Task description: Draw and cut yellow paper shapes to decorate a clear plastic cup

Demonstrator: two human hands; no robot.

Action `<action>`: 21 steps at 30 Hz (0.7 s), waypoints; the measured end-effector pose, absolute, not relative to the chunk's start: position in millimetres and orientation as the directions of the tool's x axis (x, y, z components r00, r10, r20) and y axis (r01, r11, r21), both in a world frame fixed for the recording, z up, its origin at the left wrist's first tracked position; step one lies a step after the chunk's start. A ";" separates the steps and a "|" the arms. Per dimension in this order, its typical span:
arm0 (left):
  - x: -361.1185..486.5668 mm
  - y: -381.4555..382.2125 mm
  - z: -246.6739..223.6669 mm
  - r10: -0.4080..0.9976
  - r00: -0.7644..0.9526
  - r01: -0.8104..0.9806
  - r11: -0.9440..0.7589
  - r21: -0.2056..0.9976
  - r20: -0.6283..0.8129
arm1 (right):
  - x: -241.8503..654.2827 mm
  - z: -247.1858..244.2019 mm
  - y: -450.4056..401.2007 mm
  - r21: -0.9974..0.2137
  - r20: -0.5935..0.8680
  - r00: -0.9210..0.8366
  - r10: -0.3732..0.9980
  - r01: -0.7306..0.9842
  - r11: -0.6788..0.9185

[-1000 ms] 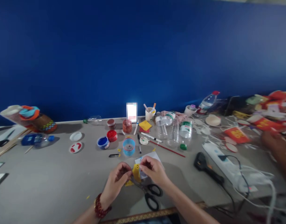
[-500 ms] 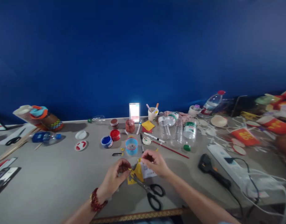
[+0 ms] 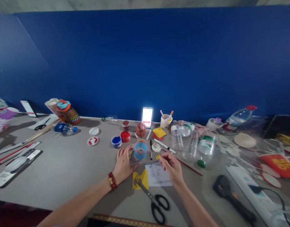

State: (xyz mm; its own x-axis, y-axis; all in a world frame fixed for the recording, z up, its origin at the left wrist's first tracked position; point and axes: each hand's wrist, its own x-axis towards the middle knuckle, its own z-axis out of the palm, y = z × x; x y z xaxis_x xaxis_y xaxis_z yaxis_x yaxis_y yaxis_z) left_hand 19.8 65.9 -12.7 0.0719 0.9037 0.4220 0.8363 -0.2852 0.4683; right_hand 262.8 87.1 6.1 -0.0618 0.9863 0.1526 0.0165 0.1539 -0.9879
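My right hand [image 3: 171,165] pinches a small yellow paper piece with dark marks [image 3: 158,157] between thumb and fingertips. On the left, my left hand [image 3: 124,162] lies low over the table with its thumb spread from the fingers, beside a light-blue ring-shaped container [image 3: 140,150]. Another little yellow piece [image 3: 130,152] shows at its fingertips; the hand hides most of the table beneath it. Between my wrists are a yellow paper sheet with a cut edge [image 3: 136,185] and a white printed sheet [image 3: 156,179]. Black-handled scissors [image 3: 151,197] rest on the yellow sheet.
Behind stand open red paint [image 3: 125,136] and blue paint [image 3: 116,142] jars. Several clear plastic bottles [image 3: 193,146] lie to the right, near a red stick [image 3: 191,167]. A black handheld tool [image 3: 230,197] and a white power strip [image 3: 245,186] occupy the right side.
My left hand has left the yellow sheet and moved forward beside the blue container, its fingers spreading. My right hand has shifted right with the small yellow piece, uncovering the printed sheet. The view has turned left.
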 end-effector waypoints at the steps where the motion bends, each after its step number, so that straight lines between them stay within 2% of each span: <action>1: 20.8 67.8 -13.9 0.898 0.079 0.845 -0.291 0.449 0.434 | 262.4 5.8 86.7 -0.988 0.152 -0.066 0.986 0.021 0.154; 8: 29.3 79.0 -18.1 0.884 0.089 0.876 -0.289 0.386 0.459 | 263.1 3.2 87.0 -0.988 0.153 -0.069 0.986 0.022 0.154; 21: 31.8 87.0 -25.6 0.888 0.111 0.846 -0.320 0.426 0.446 | 261.4 0.5 87.7 -0.990 0.136 -0.073 0.988 0.016 0.138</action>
